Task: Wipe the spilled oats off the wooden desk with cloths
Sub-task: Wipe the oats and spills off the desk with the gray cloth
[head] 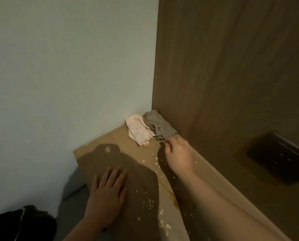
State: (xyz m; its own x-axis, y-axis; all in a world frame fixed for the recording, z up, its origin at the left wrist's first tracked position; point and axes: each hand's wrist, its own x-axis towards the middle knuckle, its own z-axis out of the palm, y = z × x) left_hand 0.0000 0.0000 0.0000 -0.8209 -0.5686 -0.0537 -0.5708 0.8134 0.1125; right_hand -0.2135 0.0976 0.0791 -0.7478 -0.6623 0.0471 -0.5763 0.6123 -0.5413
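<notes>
Pale oat flakes [151, 204] lie scattered along the wooden desk [114, 138], with a small clump near its far left edge. Two folded cloths sit in the far corner: a pink dotted cloth [139, 130] and a grey textured cloth [158, 125] beside it. My right hand [179, 153] reaches to the near edge of the grey cloth, fingers curled; whether it touches or pinches the cloth is unclear. My left hand [107, 193] lies flat on the desk near its left edge, fingers spread.
A white wall stands at the left, and a wooden panel [232, 66] closes the right side, with a dark recessed plate [281, 157]. A black bin [21, 223] sits low at the left. An orange-brown stain [174, 197] marks the desk.
</notes>
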